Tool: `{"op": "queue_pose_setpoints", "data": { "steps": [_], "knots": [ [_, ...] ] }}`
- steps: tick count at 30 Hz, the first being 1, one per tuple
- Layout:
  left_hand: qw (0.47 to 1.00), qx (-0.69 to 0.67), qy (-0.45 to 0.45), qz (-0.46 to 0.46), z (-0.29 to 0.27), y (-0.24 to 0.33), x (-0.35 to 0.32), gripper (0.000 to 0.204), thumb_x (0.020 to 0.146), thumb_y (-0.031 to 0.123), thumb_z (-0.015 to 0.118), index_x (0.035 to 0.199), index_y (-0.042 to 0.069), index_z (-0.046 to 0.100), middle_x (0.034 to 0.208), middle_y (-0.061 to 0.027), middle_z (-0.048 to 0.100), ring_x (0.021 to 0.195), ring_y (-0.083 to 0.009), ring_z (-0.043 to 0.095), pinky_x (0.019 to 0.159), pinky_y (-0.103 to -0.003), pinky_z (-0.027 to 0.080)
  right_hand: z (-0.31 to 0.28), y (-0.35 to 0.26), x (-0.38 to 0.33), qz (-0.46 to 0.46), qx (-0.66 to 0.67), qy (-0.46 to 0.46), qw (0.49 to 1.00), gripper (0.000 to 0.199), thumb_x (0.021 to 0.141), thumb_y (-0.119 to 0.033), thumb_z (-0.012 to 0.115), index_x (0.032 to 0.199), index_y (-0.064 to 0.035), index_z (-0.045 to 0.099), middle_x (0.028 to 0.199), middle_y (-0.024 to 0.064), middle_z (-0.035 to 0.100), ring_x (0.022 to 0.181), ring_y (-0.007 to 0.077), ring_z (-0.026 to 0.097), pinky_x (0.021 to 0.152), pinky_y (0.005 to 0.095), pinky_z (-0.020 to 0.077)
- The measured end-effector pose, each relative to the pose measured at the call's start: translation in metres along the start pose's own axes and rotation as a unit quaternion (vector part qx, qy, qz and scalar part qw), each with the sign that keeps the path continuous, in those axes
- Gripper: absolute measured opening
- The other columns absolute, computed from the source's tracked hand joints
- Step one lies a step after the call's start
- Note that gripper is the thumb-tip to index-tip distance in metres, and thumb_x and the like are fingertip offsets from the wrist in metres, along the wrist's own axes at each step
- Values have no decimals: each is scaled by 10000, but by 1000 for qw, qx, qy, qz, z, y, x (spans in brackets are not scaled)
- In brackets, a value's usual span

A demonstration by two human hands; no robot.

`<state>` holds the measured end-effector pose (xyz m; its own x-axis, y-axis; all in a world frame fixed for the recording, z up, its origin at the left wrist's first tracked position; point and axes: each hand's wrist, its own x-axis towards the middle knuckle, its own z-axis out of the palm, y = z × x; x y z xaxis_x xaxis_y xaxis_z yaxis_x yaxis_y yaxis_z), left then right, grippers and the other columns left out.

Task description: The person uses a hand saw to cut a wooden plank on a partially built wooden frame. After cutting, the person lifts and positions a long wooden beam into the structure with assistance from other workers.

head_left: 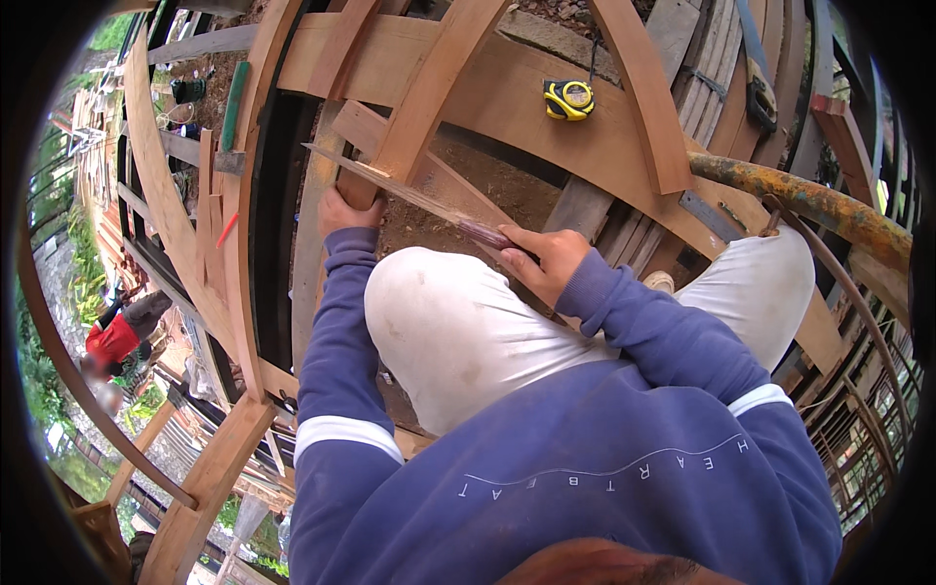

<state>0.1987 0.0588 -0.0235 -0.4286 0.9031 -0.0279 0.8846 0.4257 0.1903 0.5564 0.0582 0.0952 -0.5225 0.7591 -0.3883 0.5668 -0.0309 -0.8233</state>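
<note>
My right hand [546,261] is closed around the dark reddish handle of a long-bladed knife [414,197]. Its narrow blade, seen almost edge-on, points up and to the left across the near end of a wooden beam [419,107]. Pale, freshly cut wood shows beside the blade. My left hand [349,214] grips that same beam end from below and to the left, with some fingers hidden behind the wood. A thinner board [453,180] slants under the blade, above bare soil.
A yellow and black tape measure [568,99] lies on a wide plank [507,83]. A handsaw [759,93] rests at upper right near a rusty yellow pipe [809,195]. At left are a green-handled tool [237,105] and a red pencil-like stick [227,230]. A person in red [115,341] is farther off.
</note>
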Motion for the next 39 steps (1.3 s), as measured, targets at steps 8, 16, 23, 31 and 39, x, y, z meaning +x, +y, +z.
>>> {"op": "queue_pose_setpoints", "data": {
  "steps": [8, 16, 23, 31, 39],
  "knots": [
    [1000, 1, 22, 2, -2, 3, 8, 688, 643, 442, 879, 1112, 21, 601, 1100, -209, 652, 1040, -419, 623, 910, -496, 513, -9, -10, 13, 5, -9, 12, 1000, 364, 994, -270, 648, 1274, -41, 691, 881, 290, 692, 767, 436, 692, 719, 463, 554],
    [1000, -2, -3, 2, -9, 3, 0, 693, 650, 439, 876, 1131, 25, 597, 1104, -204, 649, 1059, -416, 619, 924, -500, 508, 3, -12, 19, 5, -24, 2, 1000, 366, 988, -274, 654, 1259, -32, 696, 846, 280, 691, 751, 432, 692, 698, 461, 554],
    [1000, 4, -7, 0, -4, -3, 5, 695, 651, 438, 877, 1130, 24, 589, 1102, -208, 646, 1060, -419, 617, 918, -502, 509, -6, -7, 11, -9, -9, 13, 1000, 375, 991, -277, 653, 1277, -37, 690, 850, 285, 691, 759, 432, 695, 711, 456, 556],
    [1000, -4, 3, 6, -7, 1, 6, 682, 655, 455, 877, 1092, 20, 586, 1095, -221, 638, 1054, -426, 613, 911, -506, 506, -7, -6, 17, -27, -1, 21, 999, 358, 984, -259, 658, 1263, -37, 689, 799, 285, 672, 732, 424, 689, 673, 456, 543],
    [1000, -4, -10, -6, -9, -2, 0, 679, 658, 451, 875, 1086, 17, 576, 1096, -217, 637, 1059, -430, 606, 916, -507, 500, 2, -3, 9, -7, 13, 20, 1000, 356, 980, -250, 662, 1258, -29, 697, 833, 297, 679, 733, 429, 694, 681, 453, 553]
  ]
}}
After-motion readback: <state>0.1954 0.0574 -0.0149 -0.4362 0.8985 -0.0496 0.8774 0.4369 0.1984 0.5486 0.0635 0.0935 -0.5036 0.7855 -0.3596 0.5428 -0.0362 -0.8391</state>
